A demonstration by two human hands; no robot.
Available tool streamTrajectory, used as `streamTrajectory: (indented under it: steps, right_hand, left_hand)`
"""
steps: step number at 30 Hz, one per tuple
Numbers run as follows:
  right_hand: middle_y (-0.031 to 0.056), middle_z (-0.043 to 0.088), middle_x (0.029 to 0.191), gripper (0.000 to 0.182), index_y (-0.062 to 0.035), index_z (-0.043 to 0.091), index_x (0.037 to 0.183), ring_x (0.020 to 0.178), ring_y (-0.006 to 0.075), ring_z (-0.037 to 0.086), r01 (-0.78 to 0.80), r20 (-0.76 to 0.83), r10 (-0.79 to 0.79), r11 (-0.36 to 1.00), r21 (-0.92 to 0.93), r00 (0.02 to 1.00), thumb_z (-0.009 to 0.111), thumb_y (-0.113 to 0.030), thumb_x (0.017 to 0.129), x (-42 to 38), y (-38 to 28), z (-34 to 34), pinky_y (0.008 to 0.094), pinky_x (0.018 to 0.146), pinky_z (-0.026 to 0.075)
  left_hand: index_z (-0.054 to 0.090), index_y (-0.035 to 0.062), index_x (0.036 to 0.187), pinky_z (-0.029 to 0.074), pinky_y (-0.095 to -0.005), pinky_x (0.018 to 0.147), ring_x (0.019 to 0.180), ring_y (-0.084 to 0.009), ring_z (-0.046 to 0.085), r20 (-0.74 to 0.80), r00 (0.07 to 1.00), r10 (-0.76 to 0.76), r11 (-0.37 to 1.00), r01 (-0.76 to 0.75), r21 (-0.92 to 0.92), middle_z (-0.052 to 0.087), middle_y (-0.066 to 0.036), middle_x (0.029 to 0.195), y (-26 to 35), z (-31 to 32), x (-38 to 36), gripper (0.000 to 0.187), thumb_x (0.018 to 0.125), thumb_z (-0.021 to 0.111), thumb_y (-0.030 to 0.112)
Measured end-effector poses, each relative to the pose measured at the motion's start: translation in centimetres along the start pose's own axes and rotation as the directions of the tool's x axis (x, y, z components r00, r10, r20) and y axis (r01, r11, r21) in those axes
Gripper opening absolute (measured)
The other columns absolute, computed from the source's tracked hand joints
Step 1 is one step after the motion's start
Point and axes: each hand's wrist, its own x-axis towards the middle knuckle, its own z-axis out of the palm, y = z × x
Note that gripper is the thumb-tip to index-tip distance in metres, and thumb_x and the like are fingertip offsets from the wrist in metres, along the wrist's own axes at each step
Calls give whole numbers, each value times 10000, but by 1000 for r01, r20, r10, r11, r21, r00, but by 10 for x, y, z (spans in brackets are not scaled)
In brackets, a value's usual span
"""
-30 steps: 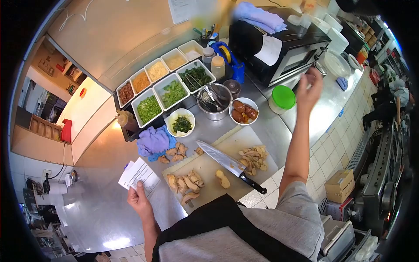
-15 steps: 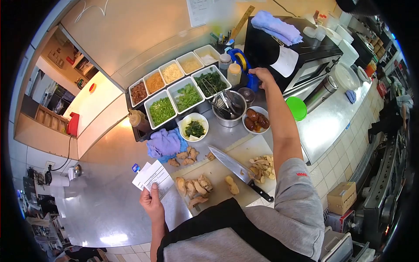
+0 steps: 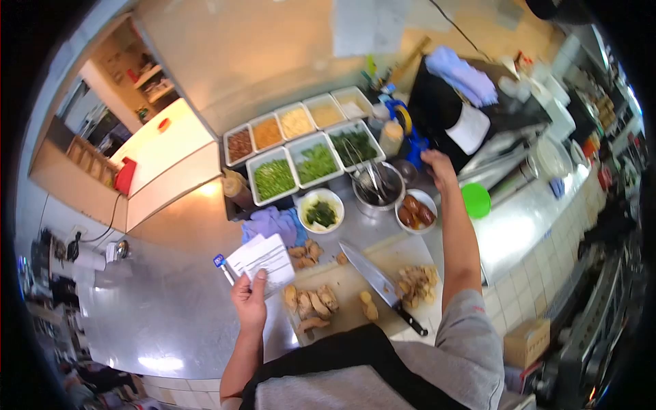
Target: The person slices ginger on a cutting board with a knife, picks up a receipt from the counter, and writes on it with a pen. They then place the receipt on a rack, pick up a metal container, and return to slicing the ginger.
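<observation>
Paper slips (image 3: 270,261) and a blue-capped pen (image 3: 223,266) are pinched in my left hand (image 3: 250,290), above the steel counter (image 3: 171,307). My right hand (image 3: 438,166) reaches to the back, beside a blue object (image 3: 415,143) next to the black appliance; its fingers are blurred, so a grip cannot be made out. Close to it are a squeeze bottle (image 3: 391,138) and a bowl of brown eggs (image 3: 416,211). On the cutting board (image 3: 342,273) lie a knife (image 3: 372,275), ginger pieces (image 3: 314,306) and sliced ginger (image 3: 417,285).
Trays of chopped greens (image 3: 273,179) and toppings stand at the back. In front are a bowl with greens (image 3: 321,211), a steel pot with utensils (image 3: 378,188) and a purple cloth (image 3: 273,225). A green lid (image 3: 476,200) and black appliance (image 3: 437,96) are at right.
The view has shifted, so the counter items appear further right. My left hand with the slips has risen slightly towards the cloth. My right hand remains near the blue object.
</observation>
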Motion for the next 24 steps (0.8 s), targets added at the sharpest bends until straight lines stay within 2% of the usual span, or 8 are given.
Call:
streamTrajectory:
  steps: [2,5,11,12,15,18,21,24]
  right_hand:
    - [-63,523,643,117,-108,607,739,562,64,440,236,-33,-242,964,-125,970,675,-150,824,14,12,-1,223,522,335]
    - [78,635,698,119,-7,584,718,645,140,600,344,-52,-506,655,-673,861,627,-97,784,14,-5,-1,306,613,470]
    - [107,654,629,113,-7,577,716,548,193,664,359,245,-283,486,-797,927,564,-72,808,-20,-47,2,322,537,529]
    - [117,653,630,127,-10,579,725,534,196,657,529,389,-440,257,-809,809,555,-79,828,-27,-55,12,331,540,527]
    - [162,593,709,125,-24,569,818,689,363,594,808,696,-423,184,-560,580,594,-144,843,-134,-154,84,405,611,452]
    - [117,555,793,132,-40,569,841,767,315,574,970,916,-338,182,-159,213,611,-164,858,-195,-198,134,385,661,444]
    - [120,558,781,173,-46,547,796,755,329,573,993,968,-226,73,-90,104,622,-195,841,-229,-222,165,423,666,441]
    - [96,543,774,194,-57,538,774,724,307,558,999,992,-113,-1,-51,50,651,-204,832,-237,-233,187,409,645,426]
  left_hand:
    - [670,-26,1006,454,-243,728,816,-73,564,50,999,-3,1000,2,7,673,-21,905,7,7,10,182,921,601,119]
    - [662,-27,1024,461,-251,735,817,-90,580,107,992,66,997,-71,39,684,-58,908,23,16,28,182,914,592,100]
    - [658,-18,1046,474,-292,793,872,-167,631,168,969,184,973,-204,110,693,-114,928,47,19,54,193,894,600,86]
    - [659,-9,1053,474,-299,807,886,-179,636,186,966,179,966,-209,153,694,-118,938,46,19,57,197,890,602,85]
    - [660,-13,1058,472,-275,788,874,-123,605,317,938,141,974,-188,124,686,-81,956,42,24,67,196,906,577,80]
    - [659,1,1074,478,-290,783,863,-137,617,433,899,62,997,-78,19,682,-112,987,52,34,73,221,877,581,62]
    - [652,-5,1090,476,-272,776,852,-120,608,473,870,137,973,-207,99,676,-100,991,61,36,72,241,868,583,56]
    - [630,-14,1130,475,-262,775,862,-112,602,552,831,72,995,-102,22,669,-90,986,61,30,72,279,862,584,51]
